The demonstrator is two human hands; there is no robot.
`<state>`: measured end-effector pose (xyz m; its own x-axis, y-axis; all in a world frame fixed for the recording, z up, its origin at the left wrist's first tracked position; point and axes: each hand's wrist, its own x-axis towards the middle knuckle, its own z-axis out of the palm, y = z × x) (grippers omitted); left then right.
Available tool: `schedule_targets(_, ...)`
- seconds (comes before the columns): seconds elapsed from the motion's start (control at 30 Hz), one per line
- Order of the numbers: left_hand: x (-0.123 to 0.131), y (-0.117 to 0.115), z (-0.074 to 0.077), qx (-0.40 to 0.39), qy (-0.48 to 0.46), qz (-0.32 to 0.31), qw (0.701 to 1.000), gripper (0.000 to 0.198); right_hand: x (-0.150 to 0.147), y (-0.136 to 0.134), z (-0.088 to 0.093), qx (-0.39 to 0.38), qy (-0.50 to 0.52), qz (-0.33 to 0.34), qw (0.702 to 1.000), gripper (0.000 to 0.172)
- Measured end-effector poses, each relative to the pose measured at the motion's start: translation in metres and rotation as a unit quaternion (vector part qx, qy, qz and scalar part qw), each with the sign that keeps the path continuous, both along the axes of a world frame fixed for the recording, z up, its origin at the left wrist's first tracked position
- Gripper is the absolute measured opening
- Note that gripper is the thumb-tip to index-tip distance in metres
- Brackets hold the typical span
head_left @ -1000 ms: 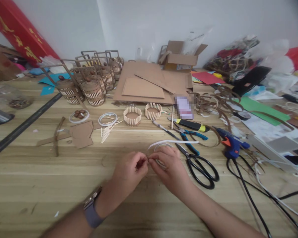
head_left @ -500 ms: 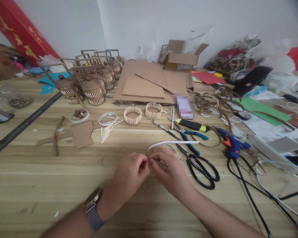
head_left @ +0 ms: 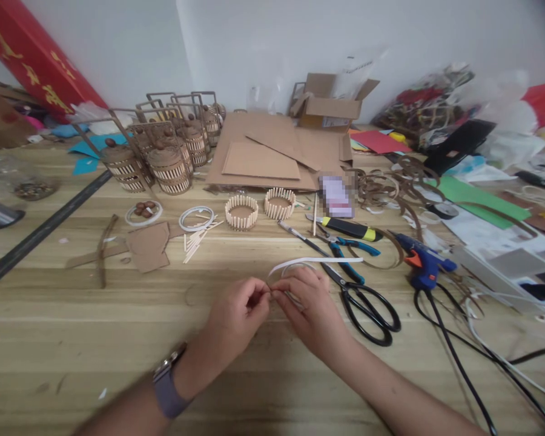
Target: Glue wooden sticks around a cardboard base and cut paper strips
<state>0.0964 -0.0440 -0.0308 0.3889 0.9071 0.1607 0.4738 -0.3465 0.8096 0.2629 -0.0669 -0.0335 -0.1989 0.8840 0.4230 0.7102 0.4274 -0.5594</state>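
Note:
My left hand (head_left: pixel 238 312) and my right hand (head_left: pixel 309 306) meet at the middle of the wooden table (head_left: pixel 95 339), fingertips pinched together on a thin white strip (head_left: pixel 315 261). The strip curls into a loop under my right fingers, and its free end runs right toward the black scissors (head_left: pixel 363 300). A watch sits on my left wrist. Most of the loop is hidden by my right hand.
Two small stick-walled rings (head_left: pixel 241 212) stand behind my hands, with loose sticks (head_left: pixel 195 242) and cardboard scraps (head_left: pixel 148 245) to the left. Pliers (head_left: pixel 345 245), a utility knife (head_left: pixel 347 228) and a blue glue gun (head_left: pixel 420 261) lie right. Finished baskets (head_left: pixel 168 163) and cardboard sheets (head_left: pixel 263 151) sit farther back.
Both hands stay pinched at the same spot; my right fingers shift slightly over the strip's loop. Nothing else has moved.

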Motion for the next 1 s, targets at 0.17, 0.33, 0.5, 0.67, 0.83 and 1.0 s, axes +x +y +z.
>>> schedule_targets(0.17, 0.0, -0.0009, 0.0017, 0.017, 0.016, -0.004, 1.0, 0.014, 0.0012, 0.0014, 0.0016, -0.001, -0.004, 0.009, 1.0, 0.018)
schedule_targets(0.33, -0.0001, -0.0009, -0.0014, 0.061, 0.04, 0.002, 0.997, 0.015, 0.001, 0.0012, 0.0027, 0.023, -0.026, 0.011, 0.999, 0.017)
schedule_targets(0.5, -0.0009, -0.0008, -0.0059, 0.091, 0.038, 0.004, 0.995, 0.015, 0.0001, 0.0007, 0.0016, 0.027, -0.034, 0.011, 0.999, 0.015)
schedule_targets(0.67, -0.0004, -0.0023, -0.0075, 0.073, 0.037, 0.009, 0.997, 0.014, -0.0026, -0.0003, -0.0017, 0.045, -0.026, -0.005, 0.999, 0.014)
schedule_targets(0.83, 0.001, -0.0031, -0.0036, 0.009, 0.011, 0.01, 1.0, 0.012, -0.0027, 0.0001, -0.0023, 0.056, -0.016, -0.007, 0.998, 0.014)
schedule_targets(1.0, 0.0012, -0.0005, 0.0018, -0.124, -0.073, -0.003, 0.99, 0.012, -0.0017, 0.0005, -0.0005, 0.029, -0.003, -0.003, 1.0, 0.014)
